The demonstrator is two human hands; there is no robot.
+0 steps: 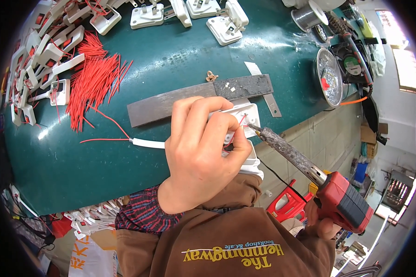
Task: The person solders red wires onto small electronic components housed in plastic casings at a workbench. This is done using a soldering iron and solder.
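My left hand (201, 147) is closed, thumb and forefinger pinching a thin red wire (241, 121) over a white plastic plug housing (252, 110). The fingers hide part of the housing. My right hand (320, 223) grips a red and black soldering iron (343, 201) by its handle. The iron's tip sits at the housing, close to the pinched wire. From under my left hand a white cable (148, 143) runs left, ending in two red leads. Behind the housing lies a flat metal bar (171, 104) with a dark, rough section.
Loose red wires (94, 81) are heaped at the left beside piled white switch housings (51, 55). Several white plug parts (226, 27) lie at the far edge. A metal bowl (330, 76), a solder spool (309, 16) and a small fan (353, 64) stand at the right.
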